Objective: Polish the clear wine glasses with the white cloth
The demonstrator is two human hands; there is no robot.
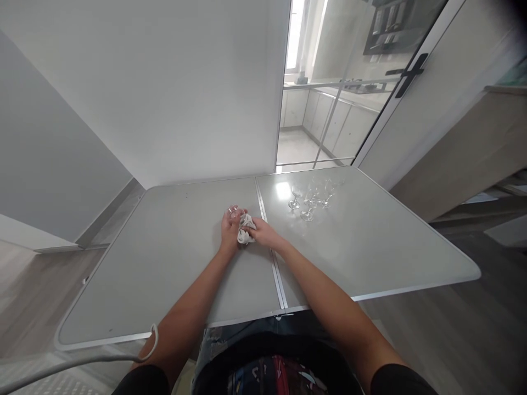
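Observation:
My left hand (229, 229) is closed round a small clear stemmed glass (234, 210), held just above the grey folding table (173, 263) near its middle seam. Pressed against that glass is a crumpled white cloth (245, 230), which my right hand (263, 232) grips. Both hands meet over the table's centre. Much of the glass is hidden by my fingers and the cloth.
Several more clear stemmed glasses (310, 198) stand in a cluster on the right half of the table, toward its far edge. A white wall lies behind the table, with a glass door (370, 82) at the right. A grey cable (153, 340) hangs at the near left edge.

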